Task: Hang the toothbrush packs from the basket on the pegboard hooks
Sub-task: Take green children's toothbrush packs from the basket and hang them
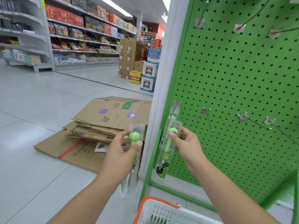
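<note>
Flattened cartons: stack lying on the floor, left of centre; number in the stack can't be told.
Left hand: lower centre. Fingers curled round one clear toothbrush pack, thumb pressed on its front, green brush head showing above the thumb. Pack upright, held off to the left of the board, well apart from any hook.
Right hand: just right of centre. Thumb and fingers pinching a second toothbrush pack near its top, against the left edge of the green pegboard.
Leftmost lower hook: right-hand pack's top reaches up to it; whether the hang hole is already threaded on is not visible.
Step in hand (judgement): hanging the right-hand pack on that hook; left pack waits its turn.
Next move (judgement): line the hang hole up with the hook tip, slide the pack back toward the board, let go; then bring the left pack across.
Basket: white with orange rim, bottom centre; contents not visible.
Count: packs in view 2, both held. Hooks, lower row 4, upper row 3 seen, frame edge may hide more. Basket 1.
</note>
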